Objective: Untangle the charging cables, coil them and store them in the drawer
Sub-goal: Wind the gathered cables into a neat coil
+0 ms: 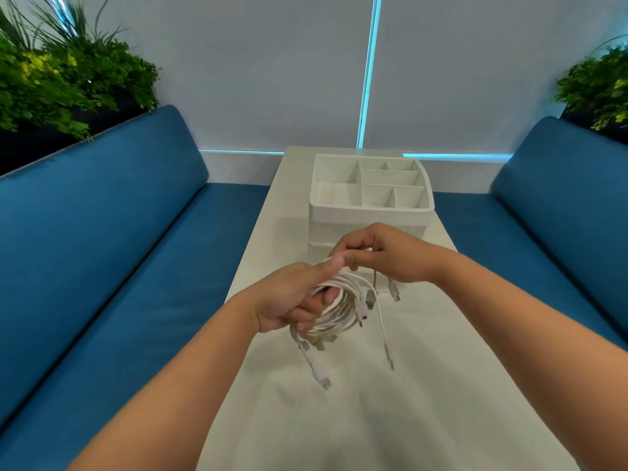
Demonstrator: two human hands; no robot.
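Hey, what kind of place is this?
Probably a lounge or café-style booth: blue cushioned benches flank a narrow white table, with leafy planters behind the seat backs.

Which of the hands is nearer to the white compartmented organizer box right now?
Right. The right hand is just in front of the white compartmented organizer box; the left hand grips the coiled white cables farther back.

Two bare forearms, no sleeves; hands (289,297) ungloved, no rings, short nails.
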